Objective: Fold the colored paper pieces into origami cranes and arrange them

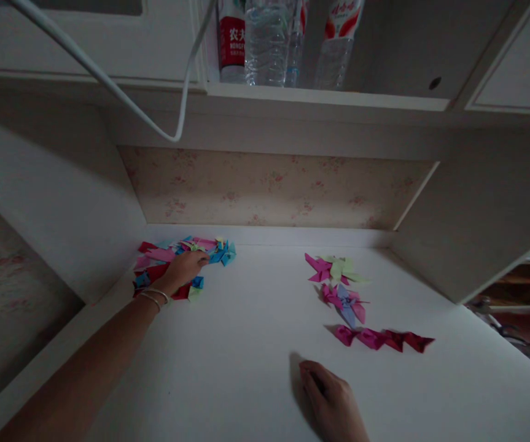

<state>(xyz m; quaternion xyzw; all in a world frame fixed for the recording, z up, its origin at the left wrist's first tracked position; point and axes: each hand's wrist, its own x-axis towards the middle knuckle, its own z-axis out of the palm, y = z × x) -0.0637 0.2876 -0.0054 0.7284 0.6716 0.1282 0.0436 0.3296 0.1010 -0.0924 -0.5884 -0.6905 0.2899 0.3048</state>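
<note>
My left hand [182, 270] reaches far out to the back left of the white desk [246, 356] and rests on a pile of small coloured folded papers [218, 250], fingers bent onto the pieces; whether it grips one is hidden. My right hand [331, 399] lies on the desk near the front, fingers curled under, nothing visible in it. To the right lie folded paper shapes: a pink and green group [333, 268], a pink and lilac pair [345, 301], and a row of magenta and dark red ones [384, 339].
The desk sits in an alcove with a floral back panel [269, 187] and white side walls. Above, a shelf holds several water bottles [267, 40]. A white cable [108, 80] hangs at the upper left. Cluttered shelves show at the far right [518, 313].
</note>
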